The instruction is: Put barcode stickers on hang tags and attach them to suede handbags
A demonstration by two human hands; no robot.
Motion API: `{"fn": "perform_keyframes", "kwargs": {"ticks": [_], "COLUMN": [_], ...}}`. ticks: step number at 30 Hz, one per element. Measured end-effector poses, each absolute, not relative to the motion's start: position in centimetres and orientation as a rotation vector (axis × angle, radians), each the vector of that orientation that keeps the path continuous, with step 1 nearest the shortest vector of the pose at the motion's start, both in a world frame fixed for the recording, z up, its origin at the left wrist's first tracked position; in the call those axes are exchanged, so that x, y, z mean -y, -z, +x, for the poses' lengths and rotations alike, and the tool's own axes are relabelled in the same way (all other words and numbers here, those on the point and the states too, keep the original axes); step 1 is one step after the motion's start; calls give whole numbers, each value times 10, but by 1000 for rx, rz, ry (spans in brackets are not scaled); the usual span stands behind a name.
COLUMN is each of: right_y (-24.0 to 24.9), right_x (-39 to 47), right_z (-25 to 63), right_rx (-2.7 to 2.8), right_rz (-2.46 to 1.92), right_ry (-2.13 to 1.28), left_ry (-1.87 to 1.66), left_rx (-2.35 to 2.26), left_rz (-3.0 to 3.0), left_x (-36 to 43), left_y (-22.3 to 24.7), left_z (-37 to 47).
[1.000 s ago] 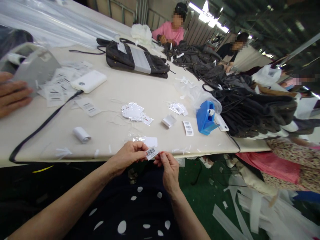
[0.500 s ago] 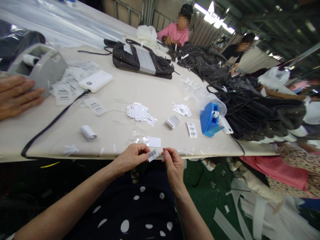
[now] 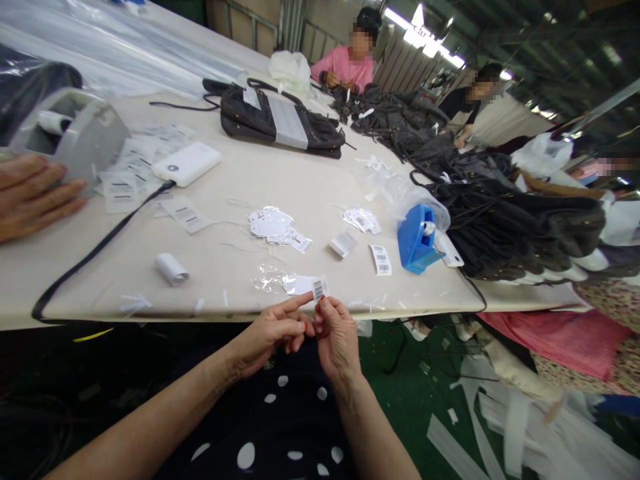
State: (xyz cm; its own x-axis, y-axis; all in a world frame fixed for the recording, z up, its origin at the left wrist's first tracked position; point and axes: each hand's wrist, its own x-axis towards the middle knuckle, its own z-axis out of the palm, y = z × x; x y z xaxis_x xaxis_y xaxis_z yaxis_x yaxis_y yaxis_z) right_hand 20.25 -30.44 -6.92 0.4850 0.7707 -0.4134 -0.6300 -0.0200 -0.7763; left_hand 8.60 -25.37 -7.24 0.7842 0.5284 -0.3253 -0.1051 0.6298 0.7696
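Label [image 3: 319,289], white, barcoded, rectangular, by cream table's [image 3: 270,175] near edge: right hand [image 3: 341,337] pinching, left hand [image 3: 265,339] unclear; likely light, flexible; grip edges.

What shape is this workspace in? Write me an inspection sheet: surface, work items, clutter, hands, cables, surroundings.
Surface: cream table, items spread across it.
Work items: barcode label in hand; white tags piled; barcode strip lying beside the blue dispenser.
Clutter: rolled paper, white scraps, crumpled clear plastic.
Hands: right hand pinches the label; left hand has its index finger up to it, contact unclear.
Cables: black cord runs from the white device to the near edge.
Surroundings: another person's hand at the grey dispenser; co-worker in pink beyond; dark goods heaped right; green floor littered with white strips.
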Motion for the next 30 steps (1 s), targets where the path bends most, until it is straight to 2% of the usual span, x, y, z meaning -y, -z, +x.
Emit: {"fn": "perform_keyframes", "kwargs": {"ticks": [5,9,13,15,18,23,30], "right_y": [73,76,78,79,82,86,88], "right_x": [302,301,295,288,275,255,245], "right_z": [204,208,226,240,257,266,266], "right_rx": [107,228,412,579,828,981,1075], "right_rz": [-1135,-1197,-1298,-1423,-1614,-1755,-1855], "right_ry": [-1144,-1067,-1032,-1054,-1091,-1177,-1183], "left_ry": [-413,-446,-736,-890,-941,-793,-795], "left_rx": [-637,-788,-987,-921,-735,-684,-679], "left_rz": [1110,1618,2142,2411,2700,2855,2770], "left_x": [258,260,249,238,220,208,206], "left_y": [82,87,91,95,104,120,125], "left_z": [88,85,77,75,74,75,73]}}
